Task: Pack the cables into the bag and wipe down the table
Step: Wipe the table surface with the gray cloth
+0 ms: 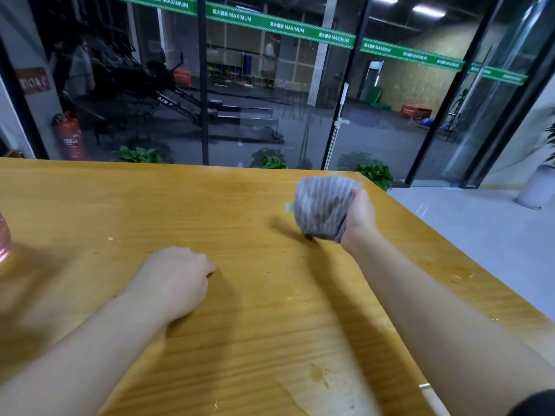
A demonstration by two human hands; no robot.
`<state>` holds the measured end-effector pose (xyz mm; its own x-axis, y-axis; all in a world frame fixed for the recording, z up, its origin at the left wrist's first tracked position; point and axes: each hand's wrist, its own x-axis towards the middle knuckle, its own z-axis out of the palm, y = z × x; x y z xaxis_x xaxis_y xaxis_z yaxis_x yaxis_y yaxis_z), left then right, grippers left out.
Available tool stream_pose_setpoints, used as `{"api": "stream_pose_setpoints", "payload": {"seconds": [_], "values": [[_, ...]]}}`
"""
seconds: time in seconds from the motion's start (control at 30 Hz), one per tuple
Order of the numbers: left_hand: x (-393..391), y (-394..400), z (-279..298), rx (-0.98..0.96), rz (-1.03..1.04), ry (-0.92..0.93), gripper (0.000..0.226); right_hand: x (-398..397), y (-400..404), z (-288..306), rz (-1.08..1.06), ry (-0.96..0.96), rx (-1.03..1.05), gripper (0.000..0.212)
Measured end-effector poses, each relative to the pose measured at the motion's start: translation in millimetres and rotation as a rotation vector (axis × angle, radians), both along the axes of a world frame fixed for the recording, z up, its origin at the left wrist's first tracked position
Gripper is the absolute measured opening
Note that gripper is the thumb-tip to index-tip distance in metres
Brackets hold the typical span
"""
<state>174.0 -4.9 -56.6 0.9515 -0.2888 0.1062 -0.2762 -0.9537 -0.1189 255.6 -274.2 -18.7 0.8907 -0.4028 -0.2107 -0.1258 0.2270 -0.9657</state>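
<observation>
A grey striped cloth [321, 204] is bunched up in my right hand [362, 213], held just above the yellow wooden table [210, 211] toward its far right side. The cloth's lower edge nearly touches the tabletop. My left hand [177, 276] rests on the table near the middle, fingers curled into a loose fist with nothing in it. No cables and no bag are in view.
A pink ribbed object [4, 235] stands at the left edge of the table. A worn, wet-looking patch [321, 382] marks the near right of the top. The table's right edge drops to a grey floor. Glass walls and potted plants [374, 172] lie beyond.
</observation>
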Motion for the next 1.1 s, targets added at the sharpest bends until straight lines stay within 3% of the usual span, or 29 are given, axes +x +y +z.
{"api": "stream_pose_setpoints", "payload": {"seconds": [0.07, 0.13, 0.3, 0.37, 0.53, 0.77, 1.1], "values": [[2.4, 2.2, -1.1, -0.018, 0.002, 0.002, 0.040, 9.1, -5.0, 7.4, -0.059, -0.048, -0.113, 0.037], [5.2, 4.8, -2.1, -0.041, 0.006, 0.002, 0.039, 21.5, -3.6, 4.8, -0.045, -0.058, -0.384, 0.042], [10.6, 9.5, -4.0, -0.039, -0.005, -0.028, 0.037, 49.5, 11.2, -36.4, 0.308, 0.219, -1.034, 0.052], [11.5, 11.3, -4.6, -0.055, -0.006, -0.033, 0.038, 60.7, 18.8, -43.1, 0.380, 0.299, -1.195, 0.052], [6.7, 10.7, -2.0, -0.059, -0.031, -0.059, 0.039, 83.0, 31.9, -37.6, 0.384, 0.411, -1.066, 0.057], [2.6, 9.7, 4.4, -0.109, -0.023, -0.041, 0.045, 87.7, 40.3, -42.4, 0.713, 0.206, -1.387, 0.052], [-15.4, 3.8, 7.0, -0.098, 0.010, 0.017, 0.040, -2.2, 45.8, -26.3, 0.848, 0.150, -1.085, 0.047]]}}
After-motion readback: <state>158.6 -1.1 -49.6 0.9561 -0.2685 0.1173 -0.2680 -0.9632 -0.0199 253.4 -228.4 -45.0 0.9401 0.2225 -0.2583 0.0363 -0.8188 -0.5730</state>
